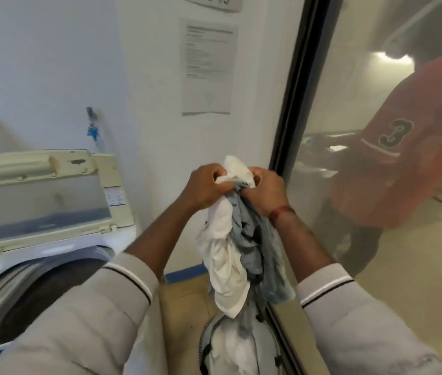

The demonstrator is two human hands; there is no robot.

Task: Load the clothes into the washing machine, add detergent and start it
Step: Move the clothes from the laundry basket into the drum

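My left hand (203,188) and right hand (266,196) clutch clothes (234,239) mid-frame, above the bag (207,336) at bottom. The washer (60,247), lower left, stands open: loading seems underway, detergent and start not yet done.

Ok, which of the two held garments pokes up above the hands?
The white cloth garment; the grey-blue garment shows only between and below the left hand and right hand.

White and grey clothes (228,239) bunched, hanging mid-air; washing machine (52,247) open, lower left.
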